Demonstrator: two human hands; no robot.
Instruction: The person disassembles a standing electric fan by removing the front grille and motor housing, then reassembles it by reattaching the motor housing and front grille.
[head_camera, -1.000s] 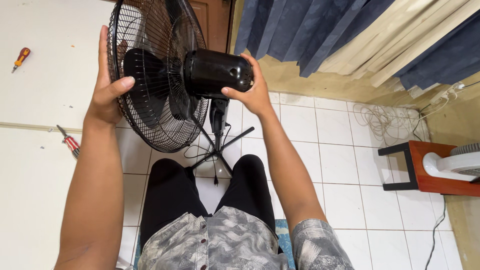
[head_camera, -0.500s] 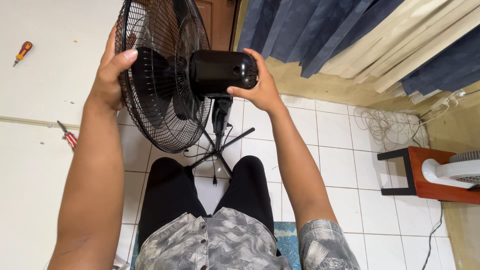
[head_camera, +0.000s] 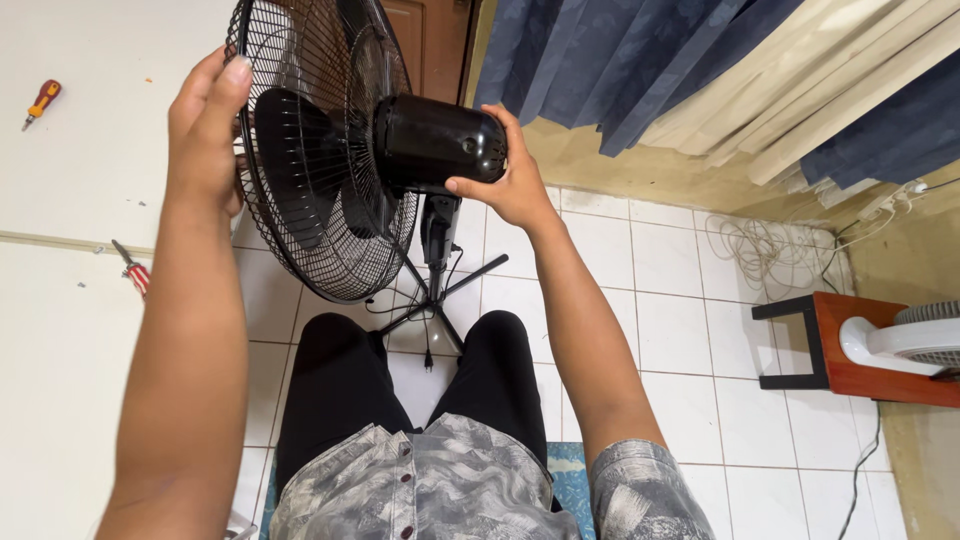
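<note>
White-tiled floor (head_camera: 690, 300) below; left hand (head_camera: 205, 120) clamped on black wire fan guard (head_camera: 310, 230), right hand (head_camera: 510, 185) clamped on glossy black motor housing (head_camera: 435, 145), steadying the head.

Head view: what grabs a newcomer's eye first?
The black pedestal fan, top centre, gripped by both hands: left hand on the wire grille rim, right hand on the motor housing. Next, the blue curtain at upper right and the orange-handled screwdriver on the white surface far left.

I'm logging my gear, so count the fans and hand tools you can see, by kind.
Fans: 2, black fan, white fan
Screwdrivers: 1, screwdriver
Pliers: 1, pliers
Total: 4
</note>
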